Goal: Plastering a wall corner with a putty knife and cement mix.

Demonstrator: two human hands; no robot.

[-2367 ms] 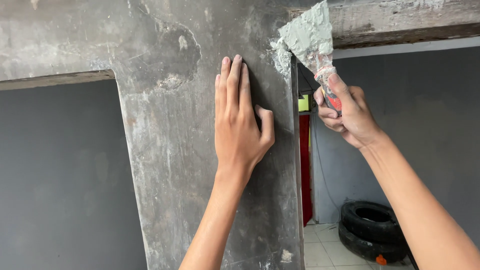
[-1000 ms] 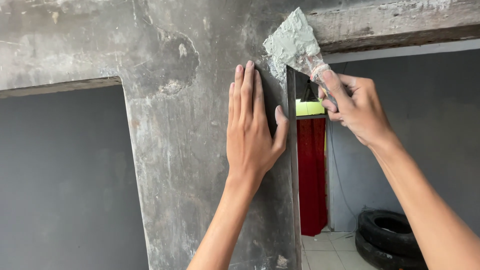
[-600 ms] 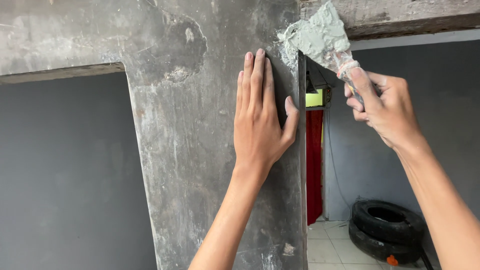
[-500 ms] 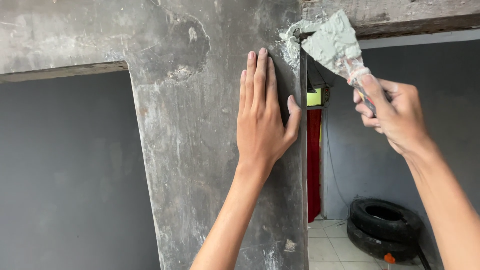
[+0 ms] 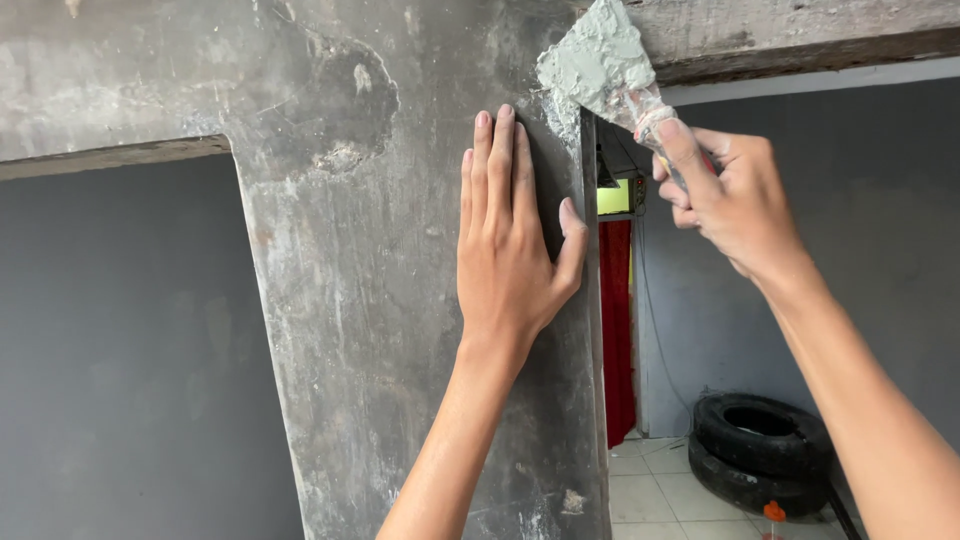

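Grey wet mortar going onto the top corner of a rough concrete pillar point(image 5: 400, 300).

Left hand point(image 5: 510, 240) lies flat on the pillar face, fingers pressed together and thumb out at the right edge, holding nothing. Right hand point(image 5: 735, 200) is closed around the handle of a putty knife point(image 5: 605, 65), whose loaded blade touches the corner under the beam point(image 5: 800, 35). I'd judge the filling step is under way; next calls for a firm, steady drag along that edge. Stacked tyres point(image 5: 760, 455) sit far right.
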